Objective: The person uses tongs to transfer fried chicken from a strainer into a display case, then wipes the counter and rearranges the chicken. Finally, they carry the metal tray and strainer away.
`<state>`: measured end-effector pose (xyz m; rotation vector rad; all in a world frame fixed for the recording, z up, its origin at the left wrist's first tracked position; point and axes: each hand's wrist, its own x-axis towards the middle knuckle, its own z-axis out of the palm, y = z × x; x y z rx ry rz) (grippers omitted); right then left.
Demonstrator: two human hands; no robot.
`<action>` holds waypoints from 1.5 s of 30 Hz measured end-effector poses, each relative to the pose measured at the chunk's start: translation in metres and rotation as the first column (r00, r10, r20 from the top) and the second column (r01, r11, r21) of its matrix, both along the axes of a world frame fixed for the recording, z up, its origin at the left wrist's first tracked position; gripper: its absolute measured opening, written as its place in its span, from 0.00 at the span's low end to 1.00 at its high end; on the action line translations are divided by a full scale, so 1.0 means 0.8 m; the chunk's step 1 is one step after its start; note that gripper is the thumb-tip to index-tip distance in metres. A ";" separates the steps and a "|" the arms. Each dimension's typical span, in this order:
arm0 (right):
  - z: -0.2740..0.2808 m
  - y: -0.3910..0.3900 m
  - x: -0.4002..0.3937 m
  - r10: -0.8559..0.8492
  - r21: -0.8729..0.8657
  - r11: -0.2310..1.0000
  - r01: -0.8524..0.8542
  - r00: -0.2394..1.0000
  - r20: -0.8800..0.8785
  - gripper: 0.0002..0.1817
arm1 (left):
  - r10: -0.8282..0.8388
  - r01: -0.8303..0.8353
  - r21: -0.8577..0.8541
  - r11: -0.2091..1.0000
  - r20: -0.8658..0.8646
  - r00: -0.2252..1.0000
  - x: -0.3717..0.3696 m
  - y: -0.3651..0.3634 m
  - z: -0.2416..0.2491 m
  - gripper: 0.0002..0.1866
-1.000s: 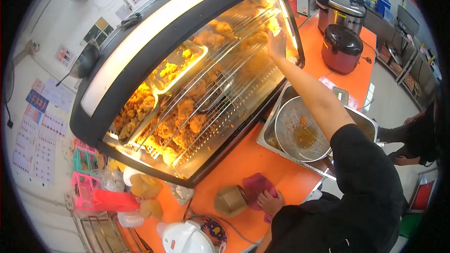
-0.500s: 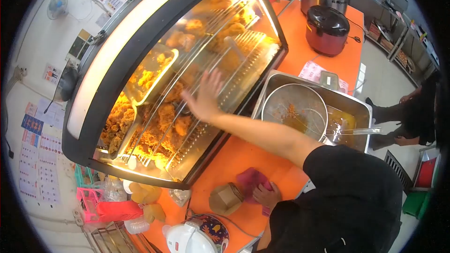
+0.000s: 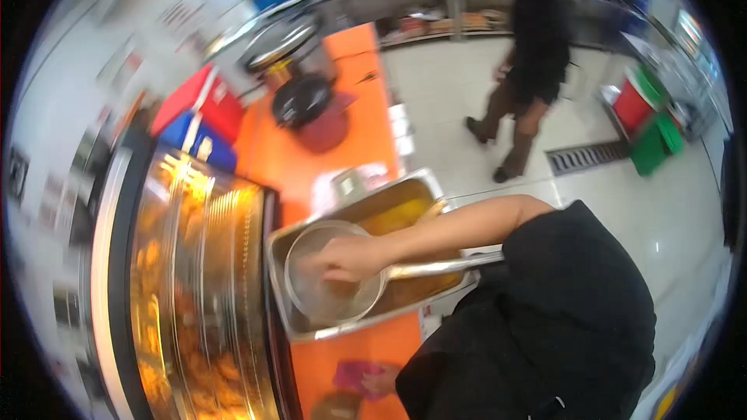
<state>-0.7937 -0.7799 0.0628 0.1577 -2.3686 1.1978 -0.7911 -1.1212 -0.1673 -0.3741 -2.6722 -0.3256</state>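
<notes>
My right hand (image 3: 350,258) is over the round mesh strainer (image 3: 303,295). Its fingers are smeared by motion and point down into the strainer's bowl; whether they hold anything cannot be made out. The strainer rests across a steel pan (image 3: 323,334) with yellowish oil in it, its long handle (image 3: 443,267) pointing right beneath my forearm. Lower down, my left hand (image 3: 381,379) grips a pink cloth (image 3: 354,376) at the orange table (image 3: 366,340). A brown paper box (image 3: 336,406) sits beside the cloth, blurred at the bottom edge.
A lit glass warmer (image 3: 198,288) full of fried chicken stands left of the pan. Beyond the pan are a red rice cooker (image 3: 323,128), a larger steel cooker (image 3: 292,50) and a red cooler box (image 3: 194,101). Another person (image 3: 537,47) stands on the tiled floor.
My right hand has left the warmer's glass and moved over to the strainer. The view has swung to the right. My left hand stays at the pink cloth.
</notes>
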 end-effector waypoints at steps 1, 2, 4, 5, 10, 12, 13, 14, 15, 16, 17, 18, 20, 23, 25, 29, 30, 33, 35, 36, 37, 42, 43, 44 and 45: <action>-0.007 0.033 0.052 -0.102 -0.058 0.994 0.093 0.979 -0.176 0.22 | 0.027 -0.026 0.014 1.000 -0.032 0.999 -0.001 0.008 -0.009 0.24; -0.024 0.082 0.098 -0.189 0.066 0.981 0.183 0.979 0.080 0.35 | 0.061 -0.059 0.029 0.998 -0.051 0.997 -0.003 0.010 -0.017 0.25; -0.028 0.129 0.217 -0.650 -0.063 0.755 0.652 0.758 0.052 0.23 | 0.072 -0.068 0.060 0.996 -0.067 0.995 -0.010 0.023 -0.030 0.26; -0.019 0.151 0.275 -0.732 -0.066 0.665 0.744 0.667 0.137 0.15 | 0.087 -0.082 0.128 0.988 -0.032 0.996 -0.012 0.034 -0.037 0.26; -0.168 0.213 0.462 -0.919 -0.152 0.238 0.959 0.273 0.285 0.26 | 0.241 -0.293 0.397 0.870 0.176 0.954 -0.027 0.060 -0.065 0.31; -0.231 0.212 0.502 -0.886 -0.051 0.323 0.945 0.321 0.334 0.30 | -0.005 -0.376 0.643 0.667 0.508 0.861 -0.035 0.057 -0.096 0.33; -0.247 0.209 0.519 -0.809 -0.021 0.404 0.914 0.368 0.457 0.30 | -0.208 -0.432 0.720 0.542 0.614 0.761 0.016 0.116 -0.032 0.34; -0.261 0.210 0.538 -0.749 -0.013 0.487 0.873 0.425 0.508 0.29 | -0.382 -0.538 0.729 0.424 0.682 0.623 0.068 0.176 0.036 0.35; -0.274 0.213 0.548 -0.665 -0.017 0.593 0.805 0.502 0.552 0.28 | -0.444 -0.647 0.694 0.315 0.710 0.546 0.081 0.184 0.010 0.35; -0.280 0.211 0.556 -0.635 0.007 0.639 0.769 0.522 0.570 0.27 | -0.577 -0.587 0.776 0.233 0.596 0.559 0.101 0.213 0.029 0.32; -0.276 0.214 0.553 -0.598 0.034 0.698 0.715 0.556 0.577 0.26 | -0.563 -0.603 0.776 0.184 0.586 0.582 0.108 0.235 0.040 0.31; -0.271 0.214 0.547 -0.526 -0.037 0.717 0.696 0.575 0.627 0.25 | -0.542 -0.583 0.801 0.134 0.552 0.634 0.114 0.243 0.044 0.29; -0.264 0.220 0.536 -0.391 -0.097 0.785 0.612 0.610 0.689 0.24 | -0.468 -0.535 0.833 0.142 0.532 0.706 0.110 0.228 0.037 0.27; -0.264 0.242 0.519 -0.331 -0.111 0.831 0.546 0.644 0.690 0.24 | -0.399 -0.601 0.784 0.154 0.606 0.688 0.117 0.251 0.086 0.25; -0.258 0.257 0.497 -0.338 -0.032 0.889 0.457 0.702 0.627 0.25 | -0.346 -0.661 0.746 0.083 0.644 0.682 0.118 0.255 0.093 0.25; -0.234 0.286 0.464 -0.310 -0.008 0.920 0.392 0.740 0.597 0.24 | -0.170 -0.687 0.717 0.115 0.696 0.698 0.103 0.251 0.074 0.33; -0.236 0.291 0.460 -0.292 -0.036 0.923 0.382 0.761 0.579 0.24 | -0.136 -0.656 0.746 0.117 0.666 0.733 0.099 0.246 0.066 0.34; -0.246 0.293 0.458 -0.229 -0.098 0.931 0.351 0.774 0.590 0.25 | -0.023 -0.552 0.814 0.179 0.564 0.825 0.092 0.222 0.047 0.35; -0.260 0.295 0.459 -0.109 -0.237 0.919 0.315 0.781 0.614 0.24 | -0.015 -0.577 0.800 0.163 0.587 0.809 0.096 0.206 0.057 0.36; -0.257 0.296 0.458 -0.106 -0.234 0.923 0.305 0.787 0.608 0.23 | -0.020 -0.550 0.813 0.192 0.564 0.826 0.098 0.198 0.065 0.35; -0.255 0.295 0.459 -0.103 -0.231 0.927 0.296 0.792 0.602 0.23 | -0.026 -0.521 0.824 0.223 0.539 0.842 0.101 0.194 0.071 0.34; -0.267 0.303 0.417 -0.102 -0.274 0.904 0.328 0.788 0.607 0.22 | -0.070 -0.519 0.848 0.105 0.527 0.847 0.110 0.174 0.059 0.35; -0.269 0.305 0.397 -0.095 -0.271 0.909 0.317 0.790 0.606 0.22 | -0.099 -0.526 0.850 0.037 0.527 0.844 0.109 0.165 0.045 0.36; -0.269 0.303 0.374 -0.081 -0.303 0.893 0.334 0.779 0.621 0.22 | -0.088 -0.529 0.848 0.033 0.529 0.844 0.111 0.159 0.041 0.36; -0.269 0.296 0.356 -0.065 -0.337 0.873 0.354 0.768 0.638 0.22 | -0.124 -0.563 0.826 0.011 0.560 0.819 0.113 0.153 0.038 0.34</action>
